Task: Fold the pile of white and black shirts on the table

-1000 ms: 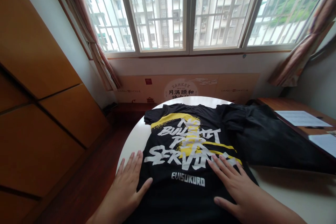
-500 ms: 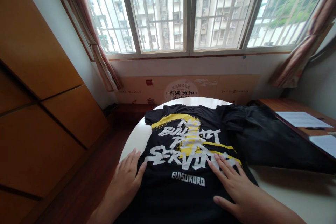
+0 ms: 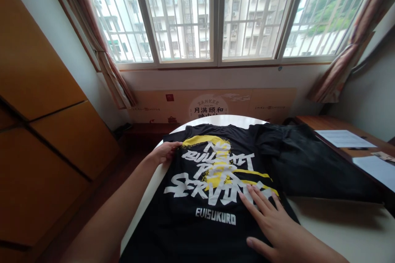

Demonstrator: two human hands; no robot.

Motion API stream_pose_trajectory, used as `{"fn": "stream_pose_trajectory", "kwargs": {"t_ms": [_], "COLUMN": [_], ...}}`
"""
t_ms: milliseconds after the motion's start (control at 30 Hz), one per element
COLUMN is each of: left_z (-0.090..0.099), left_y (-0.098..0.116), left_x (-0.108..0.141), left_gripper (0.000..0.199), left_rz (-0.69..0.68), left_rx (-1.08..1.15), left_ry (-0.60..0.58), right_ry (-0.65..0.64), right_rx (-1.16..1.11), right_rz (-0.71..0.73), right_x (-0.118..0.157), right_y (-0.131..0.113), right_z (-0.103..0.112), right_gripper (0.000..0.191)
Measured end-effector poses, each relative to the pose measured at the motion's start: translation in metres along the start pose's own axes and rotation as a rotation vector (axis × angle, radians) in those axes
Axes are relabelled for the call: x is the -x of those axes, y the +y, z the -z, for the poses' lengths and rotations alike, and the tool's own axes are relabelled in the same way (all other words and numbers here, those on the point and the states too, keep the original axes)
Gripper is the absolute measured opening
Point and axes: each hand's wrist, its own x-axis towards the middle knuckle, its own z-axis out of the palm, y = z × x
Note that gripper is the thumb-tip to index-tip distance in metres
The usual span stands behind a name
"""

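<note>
A black T-shirt [image 3: 216,189] with white lettering and yellow patches lies spread on a round white table [image 3: 324,222]. At its left sleeve, my left hand [image 3: 166,152] has its fingers drawn together, pinching the shirt's edge. My right hand [image 3: 265,218] rests flat on the lower right of the print, fingers spread. Dark folded cloth [image 3: 314,164] lies against the shirt's right side.
A brown wooden surface [image 3: 311,125] with white papers [image 3: 345,138] stands at the right. Behind the table are a printed cardboard panel [image 3: 240,104] and a barred window. Orange-brown cabinets [image 3: 61,135] line the left.
My left hand has moved forward from the shirt's left edge to its sleeve, and its fingers have closed. My right hand stays on the print. The view has shifted slightly.
</note>
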Motion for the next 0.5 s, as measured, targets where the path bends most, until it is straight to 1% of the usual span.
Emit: {"fn": "stream_pose_trajectory", "kwargs": {"t_ms": [67,100,167,233,300,367,433,500], "left_z": [-0.001,0.0,0.002,0.005,0.007,0.01,0.014,0.019], "left_y": [-0.001,-0.001,-0.003,-0.003,-0.002,0.0,0.004,0.008], "left_x": [-0.001,0.0,0.002,0.001,-0.004,-0.012,-0.022,-0.031], "left_gripper": [0.011,0.007,0.008,0.01,0.014,0.015,0.013,0.009], "left_rz": [-0.036,-0.041,-0.071,-0.065,-0.067,-0.056,-0.046,-0.07], "left_rx": [0.088,0.133,0.228,0.314,0.399,0.438,0.439,0.423], "left_ry": [-0.015,-0.035,-0.08,-0.094,-0.065,-0.013,0.039,0.046], "right_ry": [0.009,0.008,-0.007,-0.034,-0.051,-0.044,-0.008,0.031], "right_rx": [-0.009,-0.012,-0.012,0.001,0.021,0.032,0.03,0.026], "right_rz": [0.021,0.023,0.009,0.0,0.007,0.028,0.049,0.071], "right_x": [-0.001,-0.001,-0.003,-0.004,-0.006,-0.007,-0.008,-0.008], "right_y": [0.001,0.001,0.002,0.003,0.006,0.011,0.016,0.021], "right_z": [0.001,0.001,0.001,0.0,-0.002,-0.006,-0.011,-0.016], "right_gripper": [0.088,0.087,0.088,0.09,0.092,0.092,0.092,0.093]}}
